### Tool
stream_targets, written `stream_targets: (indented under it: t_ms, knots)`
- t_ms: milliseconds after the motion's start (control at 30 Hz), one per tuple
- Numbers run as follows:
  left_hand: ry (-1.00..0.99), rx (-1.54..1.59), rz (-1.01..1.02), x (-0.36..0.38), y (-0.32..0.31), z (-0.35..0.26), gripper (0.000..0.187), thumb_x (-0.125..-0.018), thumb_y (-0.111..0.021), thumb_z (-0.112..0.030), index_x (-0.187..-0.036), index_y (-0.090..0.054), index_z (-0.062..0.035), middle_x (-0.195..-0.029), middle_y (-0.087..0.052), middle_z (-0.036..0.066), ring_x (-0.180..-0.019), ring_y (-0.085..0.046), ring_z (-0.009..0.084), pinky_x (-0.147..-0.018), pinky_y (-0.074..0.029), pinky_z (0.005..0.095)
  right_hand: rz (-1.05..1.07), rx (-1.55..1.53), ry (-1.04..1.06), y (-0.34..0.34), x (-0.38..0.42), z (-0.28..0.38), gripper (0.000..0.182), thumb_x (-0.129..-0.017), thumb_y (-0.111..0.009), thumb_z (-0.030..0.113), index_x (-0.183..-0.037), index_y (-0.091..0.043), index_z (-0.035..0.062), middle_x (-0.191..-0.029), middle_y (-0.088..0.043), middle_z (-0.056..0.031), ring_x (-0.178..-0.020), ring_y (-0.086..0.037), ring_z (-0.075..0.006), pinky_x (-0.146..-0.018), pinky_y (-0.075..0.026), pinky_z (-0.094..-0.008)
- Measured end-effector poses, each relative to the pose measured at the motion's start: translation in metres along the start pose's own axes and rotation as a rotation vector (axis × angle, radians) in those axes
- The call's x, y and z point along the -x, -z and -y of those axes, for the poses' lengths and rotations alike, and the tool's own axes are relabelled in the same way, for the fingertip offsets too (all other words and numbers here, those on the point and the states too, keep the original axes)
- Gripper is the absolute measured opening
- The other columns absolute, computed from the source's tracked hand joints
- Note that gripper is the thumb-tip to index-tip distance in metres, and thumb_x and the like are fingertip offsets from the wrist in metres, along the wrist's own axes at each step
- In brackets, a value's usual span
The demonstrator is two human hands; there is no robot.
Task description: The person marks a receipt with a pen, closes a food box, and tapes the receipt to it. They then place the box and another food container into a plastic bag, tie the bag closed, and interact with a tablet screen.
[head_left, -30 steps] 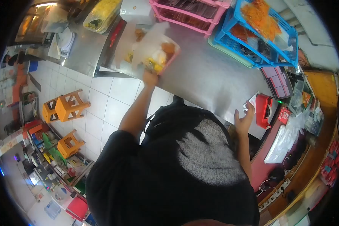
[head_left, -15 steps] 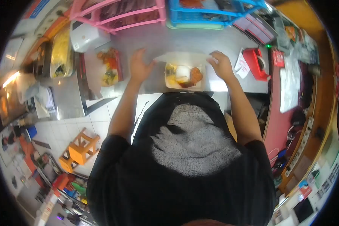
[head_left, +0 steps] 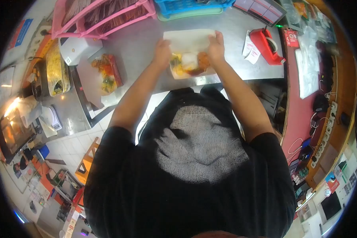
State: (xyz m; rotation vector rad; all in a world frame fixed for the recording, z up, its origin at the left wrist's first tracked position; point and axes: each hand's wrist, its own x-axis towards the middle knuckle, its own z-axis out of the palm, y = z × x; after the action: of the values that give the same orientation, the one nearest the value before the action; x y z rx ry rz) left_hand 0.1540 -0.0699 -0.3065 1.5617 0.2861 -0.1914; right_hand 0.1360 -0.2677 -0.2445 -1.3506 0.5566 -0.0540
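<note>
Upper centre of the frame: white open food box [head_left: 192, 59] with rice and fried pieces, flat on the grey steel counter [head_left: 230, 35], close to the counter's near edge for easy reach. Left hand [head_left: 162, 53] gripping the box's left side, right hand [head_left: 216, 47] clamped on its right side by the raised lid, steadying it from both flanks. Further left, red tray of food [head_left: 107, 71], parked apart. Upper right, red tape dispenser [head_left: 267, 45], well clear of the box.

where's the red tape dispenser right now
The red tape dispenser sits on the steel counter, to the right of the food box, beside white paper slips.
</note>
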Motion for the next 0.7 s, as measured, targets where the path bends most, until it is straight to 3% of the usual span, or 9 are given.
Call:
stream_targets:
  t_ms: [133, 233, 267, 367, 467, 500, 567, 600, 700]
  knots:
    - [-0.114, -0.287, -0.083, 0.020, -0.038, -0.041, 0.027, -0.089, -0.051, -0.009, -0.112, -0.053, 0.0063, -0.121, -0.055, 0.021, -0.105, -0.057, 0.0343, -0.093, -0.045, 0.0430, -0.131, 0.434, 0.178, -0.017, -0.004, -0.024, 0.045, -0.089, -0.051, 0.009, -0.132, -0.037, 0.0047, -0.109, -0.059, -0.0157, -0.099, -0.058, -0.0242, -0.093, -0.045, -0.0375]
    - [0.104, -0.271, 0.036, 0.013, -0.021, -0.069, 0.024, -0.090, -0.053, -0.012, -0.109, -0.058, 0.0003, -0.122, -0.056, 0.023, -0.103, -0.058, 0.0393, -0.091, -0.046, 0.0453, 0.114, 0.411, 0.206, 0.009, -0.019, -0.018, 0.042, -0.087, -0.051, 0.008, -0.128, -0.043, 0.0025, -0.106, -0.062, -0.0159, -0.100, -0.060, -0.0255, -0.091, -0.046, -0.0371]
    - [-0.030, -0.443, 0.153, 0.007, -0.004, -0.063, 0.026, -0.090, -0.053, -0.012, -0.113, -0.058, -0.0018, -0.124, -0.055, 0.022, -0.104, -0.058, 0.0396, -0.090, -0.047, 0.0445, 0.170, 0.322, 0.142, 0.020, -0.027, -0.015, 0.032, -0.085, -0.051, 0.003, -0.115, -0.058, 0.0005, -0.108, -0.067, -0.0148, -0.098, -0.063, -0.0278, -0.087, -0.049, -0.0364]
    - [-0.367, -1.012, 0.487, 0.008, 0.048, -0.064, 0.034, -0.093, -0.051, -0.016, -0.126, -0.057, -0.0083, -0.131, -0.055, 0.019, -0.109, -0.058, 0.0389, -0.091, -0.049, 0.0423, 0.394, 0.741, 0.157, 0.056, -0.012, 0.033, 0.026, -0.081, -0.052, -0.003, -0.098, -0.070, 0.0039, -0.111, -0.069, -0.0136, -0.099, -0.065, -0.0314, -0.086, -0.051, -0.0365]
    - [-0.463, -1.359, 0.647, 0.061, 0.057, -0.070, 0.047, -0.095, -0.051, -0.020, -0.141, -0.045, -0.0109, -0.143, -0.046, 0.020, -0.120, -0.054, 0.0393, -0.100, -0.046, 0.0419, 0.458, 0.924, 0.459, 0.085, 0.020, 0.017, 0.030, -0.077, -0.054, -0.008, -0.090, -0.075, 0.0090, -0.121, -0.066, -0.0145, -0.105, -0.065, -0.0331, -0.089, -0.051, -0.0367]
    - [-0.479, -1.417, 0.682, 0.075, 0.059, -0.058, 0.054, -0.094, -0.053, -0.021, -0.145, -0.040, -0.0110, -0.147, -0.041, 0.022, -0.123, -0.052, 0.0401, -0.103, -0.045, 0.0420, 0.481, 0.908, 0.419, 0.091, 0.029, 0.003, 0.029, -0.079, -0.056, -0.012, -0.098, -0.070, 0.0051, -0.129, -0.060, -0.0218, -0.110, -0.064, -0.0290, -0.090, -0.052, -0.0329]
    - [-0.297, -1.175, 0.716, 0.100, 0.059, -0.036, 0.068, -0.092, -0.058, -0.023, -0.151, -0.026, -0.0106, -0.153, -0.025, 0.027, -0.132, -0.042, 0.0421, -0.110, -0.038, 0.0425, 0.387, 0.869, 0.420, 0.097, 0.040, -0.034, 0.035, -0.079, -0.054, -0.012, -0.106, -0.065, 0.0081, -0.121, -0.064, -0.0181, -0.108, -0.065, -0.0316, -0.093, -0.050, -0.0351]
    - [-0.211, -1.053, 0.727, 0.106, 0.058, -0.024, 0.076, -0.091, -0.060, -0.023, -0.153, -0.019, -0.0104, -0.156, -0.017, 0.029, -0.137, -0.037, 0.0431, -0.113, -0.035, 0.0428, 0.474, 0.627, 0.194, 0.098, 0.043, -0.045, 0.033, -0.082, -0.056, -0.009, -0.111, -0.058, 0.0068, -0.118, -0.066, -0.0173, -0.110, -0.064, -0.0267, -0.094, -0.049, -0.0327]
    - [-0.317, -0.768, 0.650, 0.103, 0.049, 0.013, 0.090, -0.088, -0.065, -0.024, -0.154, -0.006, -0.0088, -0.158, 0.001, 0.031, -0.145, -0.020, 0.0428, -0.117, -0.025, 0.0438, 0.465, 0.524, 0.154, 0.098, 0.039, -0.057, 0.029, -0.084, -0.056, -0.009, -0.110, -0.056, 0.0053, -0.116, -0.066, -0.0150, -0.109, -0.064, -0.0223, -0.094, -0.048, -0.0309]
